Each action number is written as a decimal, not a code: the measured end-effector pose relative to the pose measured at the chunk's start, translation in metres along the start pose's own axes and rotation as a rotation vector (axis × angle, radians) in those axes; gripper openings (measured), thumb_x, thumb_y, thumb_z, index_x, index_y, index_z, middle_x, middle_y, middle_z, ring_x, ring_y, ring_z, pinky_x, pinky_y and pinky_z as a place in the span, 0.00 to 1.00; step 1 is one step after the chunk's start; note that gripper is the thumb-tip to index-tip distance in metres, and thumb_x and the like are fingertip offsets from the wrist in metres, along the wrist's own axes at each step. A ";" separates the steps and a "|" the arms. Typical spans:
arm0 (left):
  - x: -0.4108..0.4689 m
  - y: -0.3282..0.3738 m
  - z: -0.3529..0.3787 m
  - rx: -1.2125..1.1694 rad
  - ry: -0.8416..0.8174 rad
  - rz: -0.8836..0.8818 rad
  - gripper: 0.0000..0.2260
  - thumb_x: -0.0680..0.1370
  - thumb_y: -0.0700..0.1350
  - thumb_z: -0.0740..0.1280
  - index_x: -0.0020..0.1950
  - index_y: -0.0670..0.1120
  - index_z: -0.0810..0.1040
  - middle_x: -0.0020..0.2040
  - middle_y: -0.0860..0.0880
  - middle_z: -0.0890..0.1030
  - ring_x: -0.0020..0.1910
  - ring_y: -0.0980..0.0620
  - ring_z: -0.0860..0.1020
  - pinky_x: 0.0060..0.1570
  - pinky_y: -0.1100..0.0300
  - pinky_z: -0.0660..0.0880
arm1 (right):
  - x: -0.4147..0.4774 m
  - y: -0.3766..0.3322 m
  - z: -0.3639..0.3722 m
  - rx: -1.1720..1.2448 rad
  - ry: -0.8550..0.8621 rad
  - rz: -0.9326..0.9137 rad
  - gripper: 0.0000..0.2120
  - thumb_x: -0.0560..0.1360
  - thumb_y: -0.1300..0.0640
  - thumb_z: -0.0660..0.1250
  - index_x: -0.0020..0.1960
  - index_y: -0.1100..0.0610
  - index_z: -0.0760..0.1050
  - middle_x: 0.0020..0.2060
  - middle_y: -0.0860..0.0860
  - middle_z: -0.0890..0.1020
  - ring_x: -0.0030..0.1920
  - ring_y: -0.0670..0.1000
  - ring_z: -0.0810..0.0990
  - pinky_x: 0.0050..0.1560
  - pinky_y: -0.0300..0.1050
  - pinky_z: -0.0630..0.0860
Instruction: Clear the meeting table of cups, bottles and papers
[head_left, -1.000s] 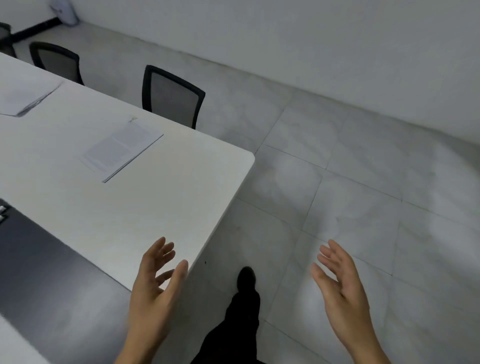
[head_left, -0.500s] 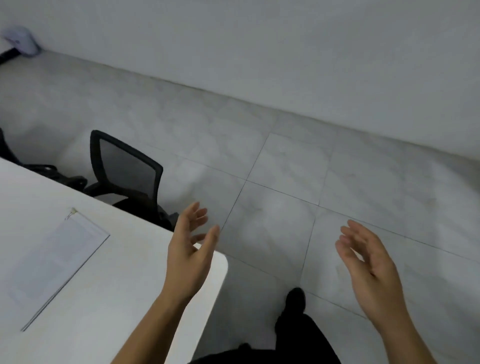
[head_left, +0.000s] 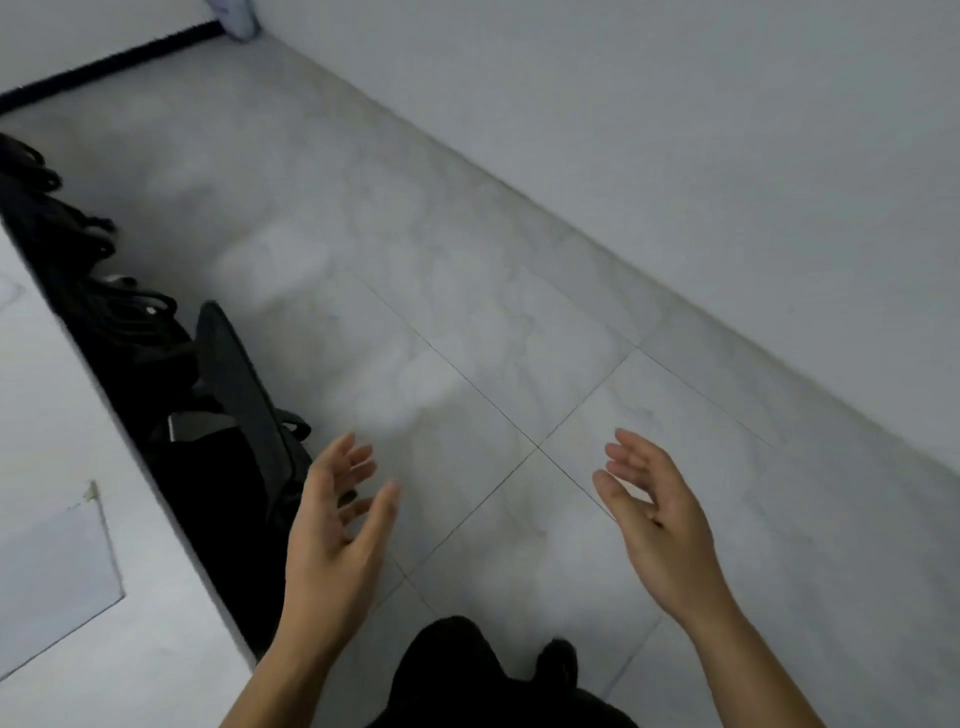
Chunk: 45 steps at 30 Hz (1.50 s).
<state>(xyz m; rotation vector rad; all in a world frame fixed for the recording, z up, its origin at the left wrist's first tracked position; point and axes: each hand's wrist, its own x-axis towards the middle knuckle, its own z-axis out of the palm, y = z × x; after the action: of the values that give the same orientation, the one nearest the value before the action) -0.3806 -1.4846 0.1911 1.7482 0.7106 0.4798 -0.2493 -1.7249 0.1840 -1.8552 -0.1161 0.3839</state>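
Note:
A stapled sheet of white paper (head_left: 52, 577) lies on the white meeting table (head_left: 150, 613) at the lower left, near the table's edge. My left hand (head_left: 332, 540) is raised over the floor just right of the table, fingers spread, holding nothing. My right hand (head_left: 660, 519) hovers over the floor tiles further right, palm turned inward, also empty. Both hands are apart from the paper. No cups or bottles are in view.
Black mesh office chairs (head_left: 228, 384) are tucked in a row along the table's right edge. Grey tiled floor (head_left: 519, 322) runs to a white wall (head_left: 727, 130). A white object (head_left: 234, 18) stands in the far corner. My dark trousers and shoe (head_left: 558, 657) show at the bottom.
The view has swung right and along the table's side; the table now fills only the left edge. Both hands stay open and empty, now over the floor.

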 end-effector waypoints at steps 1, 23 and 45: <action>0.012 0.001 0.001 -0.012 0.052 -0.012 0.25 0.76 0.49 0.71 0.72 0.54 0.68 0.63 0.55 0.78 0.63 0.56 0.77 0.57 0.56 0.74 | 0.028 -0.011 0.005 -0.014 -0.054 -0.018 0.19 0.78 0.54 0.69 0.67 0.44 0.72 0.60 0.37 0.79 0.61 0.36 0.77 0.53 0.26 0.73; 0.490 -0.016 -0.067 -0.061 0.568 -0.200 0.25 0.75 0.49 0.70 0.71 0.52 0.69 0.63 0.54 0.78 0.63 0.57 0.77 0.56 0.60 0.74 | 0.526 -0.203 0.322 -0.106 -0.563 -0.216 0.20 0.78 0.54 0.69 0.68 0.42 0.71 0.60 0.38 0.79 0.61 0.36 0.77 0.55 0.33 0.73; 0.656 -0.076 -0.255 -0.178 1.665 -0.598 0.23 0.78 0.41 0.69 0.71 0.54 0.69 0.63 0.57 0.77 0.58 0.66 0.77 0.50 0.68 0.74 | 0.627 -0.348 0.840 -0.348 -1.656 -0.393 0.19 0.78 0.56 0.69 0.65 0.40 0.72 0.59 0.40 0.80 0.62 0.40 0.77 0.56 0.39 0.76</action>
<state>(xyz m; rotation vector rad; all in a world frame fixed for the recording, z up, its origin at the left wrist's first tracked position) -0.0788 -0.8443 0.1670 0.5379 2.1211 1.4864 0.1112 -0.6812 0.1592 -1.2928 -1.6864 1.5708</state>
